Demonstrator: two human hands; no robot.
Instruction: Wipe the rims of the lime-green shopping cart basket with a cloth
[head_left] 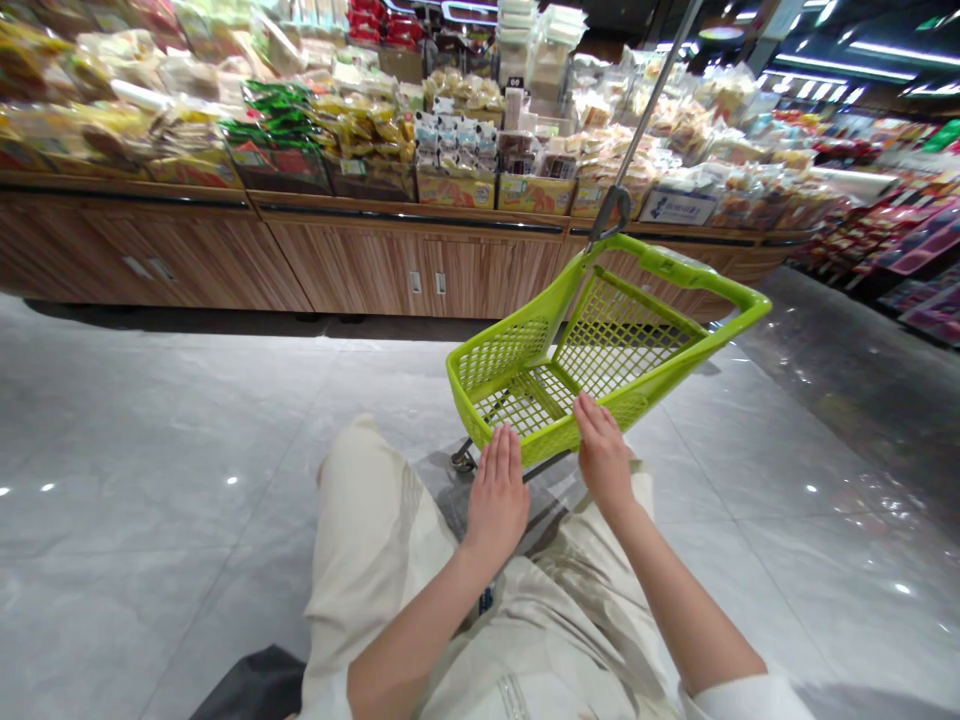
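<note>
A lime-green plastic shopping cart (465, 403) with lattice walls stands on the floor in front of my knees, its basket holding nothing I can see. My left hand (501, 495) is at its near side, back of the hand up, fingers straight and close together, tips by the rim. Farther right, my right hand (602, 455) is likewise flat, its fingertips over the same near rim. Both thumbs are mostly hidden, and firm contact with the rim cannot be made out. A thin metal pole (660, 90) rises from the cart's far side by a grey clip (609, 212).
Ahead runs a wooden display counter (360, 262) with cabinet handles, piled with bagged snacks (360, 130) and boxes. More shelves (907, 235) stand at the right. Grey tiled floor (150, 450) surrounds my bent legs (360, 540). A dark object (259, 685) lies at lower left.
</note>
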